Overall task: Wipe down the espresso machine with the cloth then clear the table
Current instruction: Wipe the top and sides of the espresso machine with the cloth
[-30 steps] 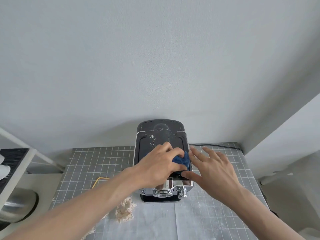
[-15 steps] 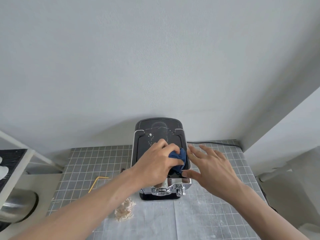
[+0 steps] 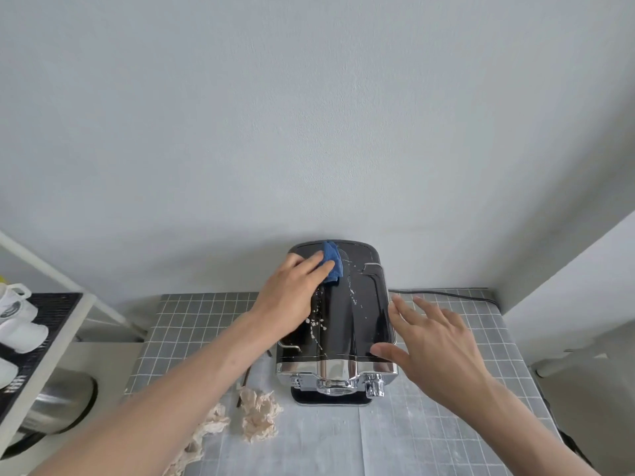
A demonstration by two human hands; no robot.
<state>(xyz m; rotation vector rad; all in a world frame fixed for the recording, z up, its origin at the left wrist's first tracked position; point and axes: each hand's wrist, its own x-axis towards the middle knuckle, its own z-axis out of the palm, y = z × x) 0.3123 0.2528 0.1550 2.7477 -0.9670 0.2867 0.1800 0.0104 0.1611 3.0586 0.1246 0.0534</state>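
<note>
A black and chrome espresso machine [image 3: 350, 324] stands against the wall on the grid-patterned table [image 3: 202, 317]. White splashes streak its glossy top. My left hand [image 3: 292, 293] presses a blue cloth [image 3: 332, 263] onto the far left part of the machine's top, fingers over the cloth. My right hand [image 3: 433, 341] rests with spread, straight fingers against the machine's right side, thumb near the front right corner, holding nothing.
Crumpled beige paper wads [image 3: 257, 417] lie on the table left of the machine's front, beside a thin dark stick [image 3: 244, 383]. A black cable [image 3: 446, 294] runs behind right. A white rack [image 3: 44, 324] with white cups [image 3: 17, 321] and a metal bowl [image 3: 58, 400] stands at left.
My left hand has slid the blue cloth from the top's near right part to its far left end. My right hand stays at the machine's right side. The view has dipped and come closer.
</note>
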